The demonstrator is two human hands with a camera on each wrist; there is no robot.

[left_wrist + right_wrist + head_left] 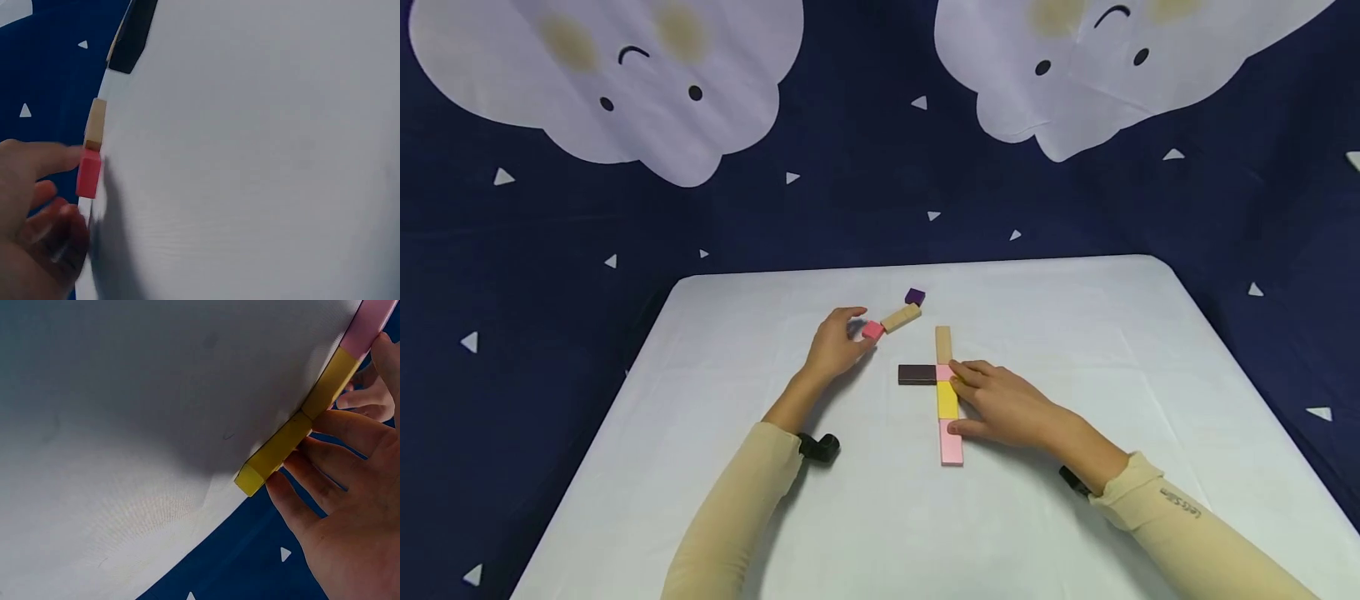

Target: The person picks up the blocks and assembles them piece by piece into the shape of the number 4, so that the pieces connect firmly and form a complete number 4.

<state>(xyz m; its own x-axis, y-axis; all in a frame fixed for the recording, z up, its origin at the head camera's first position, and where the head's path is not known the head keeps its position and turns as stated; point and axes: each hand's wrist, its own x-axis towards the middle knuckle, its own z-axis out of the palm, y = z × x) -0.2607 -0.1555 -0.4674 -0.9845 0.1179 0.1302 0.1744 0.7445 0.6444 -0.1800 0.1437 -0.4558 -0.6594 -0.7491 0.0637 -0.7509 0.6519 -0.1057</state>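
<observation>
In the head view my left hand [837, 343] curves around the left side of a coral-red block [872, 330], with thumb and forefinger spread. The left wrist view shows one digit at the edge of that red block [89, 175]. My right hand [1011, 404] rests its fingertips on a row of flat blocks: a beige one [943, 343], a small pink one [943, 372], a yellow one [947, 402] and a long pink one [951, 450]. Another yellow block [275, 450], mostly hidden by the hand in the head view, lies along my straight fingers.
A dark brown block [917, 375] extends left from the small pink one. Beyond the left hand, a beige block [901, 317] meets the red one, with a purple block [915, 297] at its far end. The white table [775, 300] stands before a navy cloud-print cloth [865, 125].
</observation>
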